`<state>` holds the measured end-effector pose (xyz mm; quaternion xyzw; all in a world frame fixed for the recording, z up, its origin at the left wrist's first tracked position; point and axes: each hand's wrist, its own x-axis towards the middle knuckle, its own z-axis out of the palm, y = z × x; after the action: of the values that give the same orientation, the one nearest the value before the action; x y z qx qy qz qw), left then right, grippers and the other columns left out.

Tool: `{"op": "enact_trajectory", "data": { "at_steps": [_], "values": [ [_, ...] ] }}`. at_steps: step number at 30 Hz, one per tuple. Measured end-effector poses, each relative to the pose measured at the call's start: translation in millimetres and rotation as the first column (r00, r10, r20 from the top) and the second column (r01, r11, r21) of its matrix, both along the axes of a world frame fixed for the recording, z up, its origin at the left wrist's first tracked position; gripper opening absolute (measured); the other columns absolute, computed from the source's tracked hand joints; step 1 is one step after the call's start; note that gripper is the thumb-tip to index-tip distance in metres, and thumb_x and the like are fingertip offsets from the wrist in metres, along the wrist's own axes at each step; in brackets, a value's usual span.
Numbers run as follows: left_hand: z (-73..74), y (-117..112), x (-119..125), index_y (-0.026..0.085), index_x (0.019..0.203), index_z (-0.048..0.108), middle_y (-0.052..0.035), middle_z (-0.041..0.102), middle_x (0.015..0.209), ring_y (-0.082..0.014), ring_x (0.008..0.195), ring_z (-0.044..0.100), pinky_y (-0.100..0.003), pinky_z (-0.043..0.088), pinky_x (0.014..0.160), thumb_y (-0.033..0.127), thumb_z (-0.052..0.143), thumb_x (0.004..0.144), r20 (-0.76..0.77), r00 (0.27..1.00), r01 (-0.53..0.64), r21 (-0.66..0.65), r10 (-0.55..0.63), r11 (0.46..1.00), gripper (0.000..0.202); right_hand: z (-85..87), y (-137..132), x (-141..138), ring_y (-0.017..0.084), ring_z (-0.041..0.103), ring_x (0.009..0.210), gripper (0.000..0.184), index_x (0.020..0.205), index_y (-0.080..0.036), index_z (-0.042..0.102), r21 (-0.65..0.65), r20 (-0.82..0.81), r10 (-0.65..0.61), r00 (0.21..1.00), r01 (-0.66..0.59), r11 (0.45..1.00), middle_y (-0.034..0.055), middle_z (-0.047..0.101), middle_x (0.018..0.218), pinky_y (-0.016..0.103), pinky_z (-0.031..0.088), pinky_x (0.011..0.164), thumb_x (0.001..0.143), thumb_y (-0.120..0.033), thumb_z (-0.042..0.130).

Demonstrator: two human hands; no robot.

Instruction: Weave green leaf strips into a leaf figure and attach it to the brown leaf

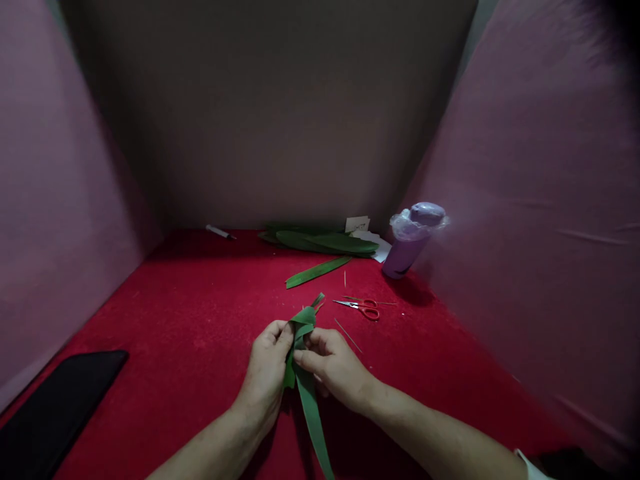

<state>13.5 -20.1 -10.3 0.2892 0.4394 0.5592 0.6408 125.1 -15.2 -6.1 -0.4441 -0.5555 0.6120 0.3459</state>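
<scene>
Folded strips of long green leaf (303, 320) stand between my two hands above the red cloth. My left hand (270, 363) pinches the folded part from the left, thumb on top. From the right, my right hand (333, 367) is closed on the same leaf, its thumb and forefinger on the strip just below the fold. One long tail of the leaf (313, 420) hangs down toward me, past the bottom of the view. Thin reddish and green ends stick out at the top. Scissors with red handles (365, 307) lie just beyond my right hand.
Thin sticks (349, 335) lie around the scissors. Farther back are a single cut leaf (319, 272), a pile of broad leaves (320, 241), white papers (383, 249), a white pen-like tool (220, 232) and a purple cup with plastic wrap (403, 257). A black flat object (65, 407) lies left.
</scene>
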Motion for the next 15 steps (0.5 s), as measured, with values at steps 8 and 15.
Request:
{"op": "enact_trajectory", "data": {
  "at_steps": [8, 15],
  "values": [
    [1.1, 0.8, 0.1, 0.016, 0.063, 0.051, 0.0053, 0.053, 0.048, -0.0091, 0.037, 0.049, -0.018, 0.040, 0.036, 0.038, 0.071, 0.063, 0.015, 1.000, 0.005, -0.005, -0.005, 1.000, 0.030, -5.3, 1.7, 0.5, 0.005, 0.035, 0.027, 0.008, 0.068, -0.015, 0.051, -0.073, 0.028, 0.078, 0.997, -0.076, 0.994, -0.0087, 0.042, 0.043, 0.017, 0.027, 0.028, 0.067, -0.023, 0.050],
    [-4.2, 3.1, -3.1, 0.017, 0.065, 0.049, 0.0065, 0.050, 0.047, -0.0096, 0.035, 0.047, -0.021, 0.041, 0.035, 0.039, 0.068, 0.067, 0.024, 1.000, 0.005, -0.024, -0.005, 1.000, 0.028, -3.2, 0.4, 1.7, 0.004, 0.036, 0.028, 0.011, 0.069, -0.016, 0.050, -0.174, -0.073, 0.149, 0.986, -0.160, 0.972, -0.0080, 0.045, 0.041, 0.015, 0.028, 0.028, 0.067, -0.027, 0.050]
  ]
}}
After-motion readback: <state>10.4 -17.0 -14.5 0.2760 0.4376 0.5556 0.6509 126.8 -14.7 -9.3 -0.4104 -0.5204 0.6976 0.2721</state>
